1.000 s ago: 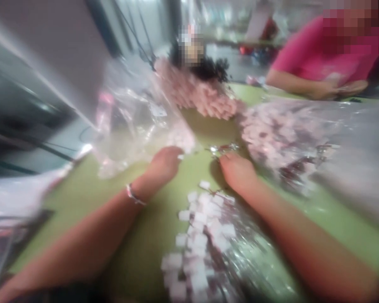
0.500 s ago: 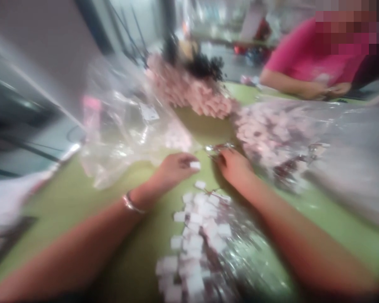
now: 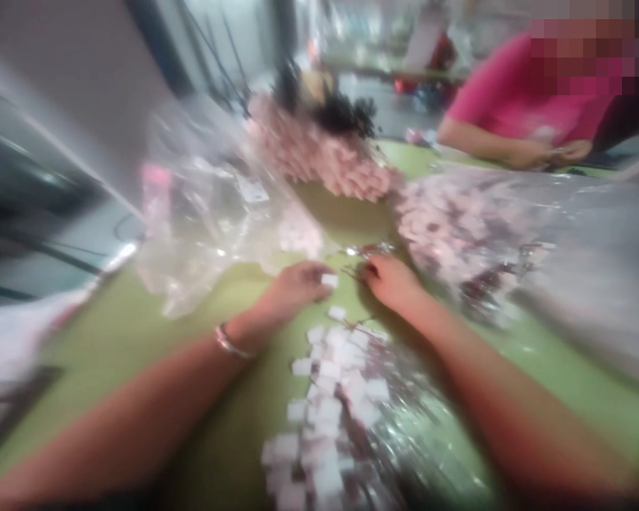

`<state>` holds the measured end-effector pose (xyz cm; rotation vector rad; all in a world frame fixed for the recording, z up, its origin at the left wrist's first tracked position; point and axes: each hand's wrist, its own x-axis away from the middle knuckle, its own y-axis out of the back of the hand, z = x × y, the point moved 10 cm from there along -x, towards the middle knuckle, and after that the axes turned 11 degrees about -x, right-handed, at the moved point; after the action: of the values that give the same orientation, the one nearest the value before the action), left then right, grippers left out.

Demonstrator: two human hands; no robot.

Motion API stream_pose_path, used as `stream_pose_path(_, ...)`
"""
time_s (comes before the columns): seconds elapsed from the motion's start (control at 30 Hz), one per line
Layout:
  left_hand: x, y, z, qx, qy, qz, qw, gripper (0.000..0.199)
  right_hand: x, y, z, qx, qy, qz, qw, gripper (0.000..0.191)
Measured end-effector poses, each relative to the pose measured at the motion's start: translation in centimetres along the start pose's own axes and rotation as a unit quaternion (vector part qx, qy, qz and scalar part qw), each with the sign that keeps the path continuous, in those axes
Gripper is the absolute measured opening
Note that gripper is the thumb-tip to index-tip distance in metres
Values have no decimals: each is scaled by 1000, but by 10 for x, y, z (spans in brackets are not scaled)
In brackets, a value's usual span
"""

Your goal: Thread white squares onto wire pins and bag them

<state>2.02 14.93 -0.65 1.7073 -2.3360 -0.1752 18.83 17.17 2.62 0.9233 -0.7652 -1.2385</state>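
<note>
Between the fingertips of my left hand (image 3: 301, 282) is a small white tag (image 3: 329, 280), pinched just above the green table (image 3: 218, 397). My right hand (image 3: 391, 280) is closed a short way to the right; a thin, dark, wire-like end shows at its fingers, too blurred to name. Just beyond it lie some shiny small pieces (image 3: 370, 250). A single white tag (image 3: 336, 313) rests below my hands. Nearer to me, many white tags (image 3: 327, 411) overlap in a long pile, with clear plastic wrapping (image 3: 420, 404) along its right side.
A crumpled clear plastic bag (image 3: 213, 220) covers the table's left. Peach-pink bundles (image 3: 346, 167) with dark tufts lie at the back. Pale pink pieces in plastic (image 3: 452, 220) lie to the right. Across the table sits a person in a pink shirt (image 3: 516, 106), hands together.
My left hand has shifted very slightly, still with the white tag. At my right hand's fingers the thin dark end now shows more clearly. The piles stay put.
</note>
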Motion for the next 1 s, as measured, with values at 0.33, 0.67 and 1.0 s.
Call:
stream_pose_path(0.33,1,-1,2,127,62,-4,990,31,21,23,28,-161,94,-45,981,14)
stream_pose_path(0.67,-1,9,-3,125,32,-47,991,32,25,9,37,-145,135,26,980,30)
stream_pose_path(1.0,-1,7,0,120,32,-34,992,33,38,-16,39,32,65,106,992,15)
